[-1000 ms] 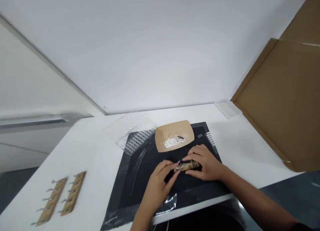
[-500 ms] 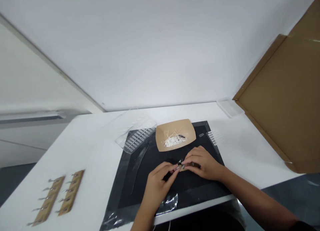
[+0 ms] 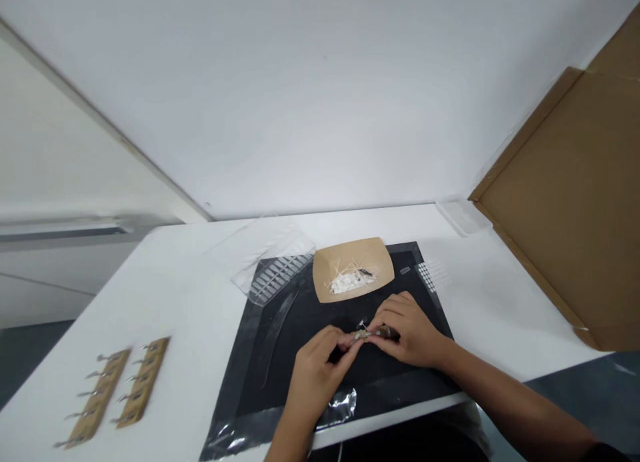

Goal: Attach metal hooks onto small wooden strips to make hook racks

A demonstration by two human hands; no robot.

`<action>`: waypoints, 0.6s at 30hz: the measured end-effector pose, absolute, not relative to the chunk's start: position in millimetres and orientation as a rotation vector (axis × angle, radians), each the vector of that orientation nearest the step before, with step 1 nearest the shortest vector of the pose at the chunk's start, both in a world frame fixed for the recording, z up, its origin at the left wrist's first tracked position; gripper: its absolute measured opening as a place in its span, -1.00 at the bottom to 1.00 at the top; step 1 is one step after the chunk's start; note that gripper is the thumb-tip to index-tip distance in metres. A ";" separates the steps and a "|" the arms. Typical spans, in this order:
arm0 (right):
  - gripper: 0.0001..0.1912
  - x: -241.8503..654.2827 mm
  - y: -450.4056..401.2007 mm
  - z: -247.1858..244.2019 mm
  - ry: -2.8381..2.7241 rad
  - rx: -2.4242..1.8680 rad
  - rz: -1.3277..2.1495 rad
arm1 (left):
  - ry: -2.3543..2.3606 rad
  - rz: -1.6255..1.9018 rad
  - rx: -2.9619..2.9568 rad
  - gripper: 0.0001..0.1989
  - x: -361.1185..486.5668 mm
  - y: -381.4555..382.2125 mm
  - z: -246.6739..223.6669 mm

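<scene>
Change: both hands have drawn closer together over the small tan wooden strip with metal hooks (image 3: 376, 333)
Left hand (image 3: 320, 365): fingertips pinched at the strip's left end
Right hand (image 3: 407, 329): closed over the strip; above the black mat (image 3: 280, 355) on the white surface (image 3: 190, 302)

No readable text, label, brand, number or sign anywhere in view. Checked the brown paper tray (image 3: 353, 269), the black rectangular work mat (image 3: 300, 329), the two wooden hook strips (image 3: 116, 389), the clear plastic sheet of small pads (image 3: 274, 275) and the large brown cardboard panel (image 3: 565, 209): all blank or too small and blurred to read.
</scene>
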State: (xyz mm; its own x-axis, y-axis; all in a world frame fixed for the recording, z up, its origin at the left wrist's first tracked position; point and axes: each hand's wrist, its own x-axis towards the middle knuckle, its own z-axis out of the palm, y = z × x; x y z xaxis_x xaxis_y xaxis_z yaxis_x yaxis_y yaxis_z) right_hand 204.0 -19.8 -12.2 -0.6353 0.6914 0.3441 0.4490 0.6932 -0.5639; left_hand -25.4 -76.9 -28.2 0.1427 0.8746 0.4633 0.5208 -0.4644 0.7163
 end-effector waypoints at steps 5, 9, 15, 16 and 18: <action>-0.86 201.3 -19.8 -13.6 -2.362 -0.899 0.549 | 1.396 1.225 2.091 -0.86 -24.4 -77.9 -29.8; -0.88 199.1 -20.2 -15.0 -2.356 -0.886 0.554 | 1.428 1.213 2.101 -0.85 -23.5 -79.1 -30.7; -0.88 198.1 -20.5 -15.3 -2.394 -0.906 0.538 | 1.422 1.207 2.107 -0.86 -25.2 -79.3 -31.1; -0.88 198.2 -20.2 -15.2 -2.395 -0.898 0.543 | 1.414 1.198 2.114 -0.87 -25.6 -79.2 -30.8; -0.84 198.7 -19.1 -15.2 -2.387 -0.878 0.559 | 1.402 1.187 2.125 -0.87 -26.3 -79.0 -29.9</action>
